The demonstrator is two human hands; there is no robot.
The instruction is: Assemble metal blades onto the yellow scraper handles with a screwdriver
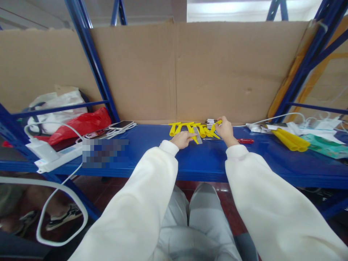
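Observation:
My left hand (182, 140) is closed, its fingertips pinching a yellow plastic piece (195, 139). A flat grey strip (198, 135) shows right beside that piece; whether the two are joined I cannot tell. To the right, my right hand (226, 131) is closed on another yellow plastic piece (216, 126), held tilted. Several more yellow plastic pieces (178, 127), narrow at one end and wider at the other, lie in a row behind my left hand. Small white-and-black items (210, 122) sit between the hands at the back. A red-handled screwdriver (245, 141) lies beside my right wrist.
A cardboard sheet (174, 72) stands behind the blue shelf (152, 156). At left are a white power strip (61, 157), a phone (122, 125), cables and a red bag (81, 125). Rolled yellow material (290, 139) and a green packet (324, 145) lie at right. Another person's shoe (64, 216) shows below left.

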